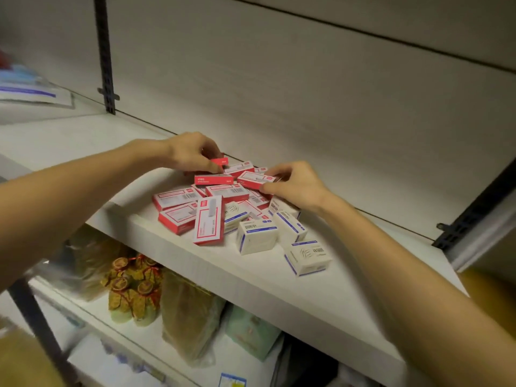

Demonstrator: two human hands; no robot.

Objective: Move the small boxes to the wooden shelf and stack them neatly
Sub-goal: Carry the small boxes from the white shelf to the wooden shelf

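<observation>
From the head camera, a loose heap of small boxes lies on a pale shelf board point(279, 277), near its front edge and toward the middle of the bay. The heap is mixed: red-and-white boxes point(178, 216) crowd the left and back, while white boxes with blue edging point(257, 238) sit at the right front, one of them point(307, 256) lying a little apart from the rest. None are stacked in order; they lean and overlap at odd angles, and one red box point(209, 219) lies lengthwise over its neighbours.

The left hand point(190, 152) reaches in from the left over the back of the heap, fingers curled down, pinching a small red box point(220, 162) between thumb and fingertips. That box sits just above another red box point(213, 179); whether the two touch is hard to tell.

The right hand point(296, 185) comes from the right, its thumb and fingers clamped on the end of a red-and-white box point(254, 180) that sits atop the pile.

Behind the heap is a plain pale wall panel with a dark slotted upright point(104, 51) at the left and another point(474, 208) at the right. On the shelf below, blurred, are clear bags point(190, 314) and a bundle of gold-wrapped items with orange slices point(134, 283).
</observation>
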